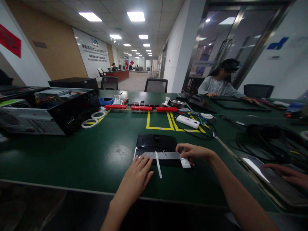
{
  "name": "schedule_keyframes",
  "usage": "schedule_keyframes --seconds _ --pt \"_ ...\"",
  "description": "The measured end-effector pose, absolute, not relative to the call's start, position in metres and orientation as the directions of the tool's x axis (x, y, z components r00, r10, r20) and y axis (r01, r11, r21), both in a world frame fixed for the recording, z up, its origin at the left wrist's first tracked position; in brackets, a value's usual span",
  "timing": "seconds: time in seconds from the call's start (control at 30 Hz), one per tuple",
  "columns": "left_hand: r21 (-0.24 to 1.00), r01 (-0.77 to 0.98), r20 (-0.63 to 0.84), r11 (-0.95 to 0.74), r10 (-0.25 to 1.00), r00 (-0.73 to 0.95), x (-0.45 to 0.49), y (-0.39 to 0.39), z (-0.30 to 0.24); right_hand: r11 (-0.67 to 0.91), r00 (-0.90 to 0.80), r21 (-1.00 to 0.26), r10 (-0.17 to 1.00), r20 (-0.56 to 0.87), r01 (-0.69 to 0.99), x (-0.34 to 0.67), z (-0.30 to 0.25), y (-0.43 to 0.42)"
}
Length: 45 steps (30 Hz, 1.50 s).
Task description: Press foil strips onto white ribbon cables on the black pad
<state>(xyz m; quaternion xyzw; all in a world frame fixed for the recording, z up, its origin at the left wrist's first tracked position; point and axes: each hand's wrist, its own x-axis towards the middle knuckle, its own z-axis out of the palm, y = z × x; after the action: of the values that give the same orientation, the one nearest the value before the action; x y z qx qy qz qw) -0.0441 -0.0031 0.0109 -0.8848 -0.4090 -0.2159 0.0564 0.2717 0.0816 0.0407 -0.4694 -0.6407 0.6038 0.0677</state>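
Observation:
A flat black panel (150,141) lies on the green table in front of me. Along its near part runs a silvery strip of tape (169,156), with a narrow white strip (159,168) crossing it and hanging past the panel's near edge. My left hand (137,173) rests palm down, fingers stretched, on the strip's left end. At the other end, my right hand (192,151) has its thumb and forefinger closed on the tape. A pale flap (185,163) hangs below those fingers; the undersides of both hands are hidden.
An opened computer case (55,112) stands at left, beside white rings (89,123) that look like tape rolls. Red racks (141,108) line the back, and a white power strip (187,121) lies with cables. Another person's hand (288,173) is over a tablet-like device (276,183) at right.

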Motion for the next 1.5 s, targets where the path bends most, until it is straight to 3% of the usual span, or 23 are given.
schedule_keyframes --seconds 0.4,1.5 --pt "0.124 0.756 0.253 -0.643 0.757 0.603 -0.014 0.005 0.009 -0.166 -0.568 -0.842 0.67 -0.479 0.514 0.267 0.042 0.079" --pt "0.156 0.755 0.26 -0.637 0.764 0.591 -0.011 0.006 0.005 -0.142 -0.496 -0.784 0.704 -0.509 0.604 0.264 0.045 0.077"
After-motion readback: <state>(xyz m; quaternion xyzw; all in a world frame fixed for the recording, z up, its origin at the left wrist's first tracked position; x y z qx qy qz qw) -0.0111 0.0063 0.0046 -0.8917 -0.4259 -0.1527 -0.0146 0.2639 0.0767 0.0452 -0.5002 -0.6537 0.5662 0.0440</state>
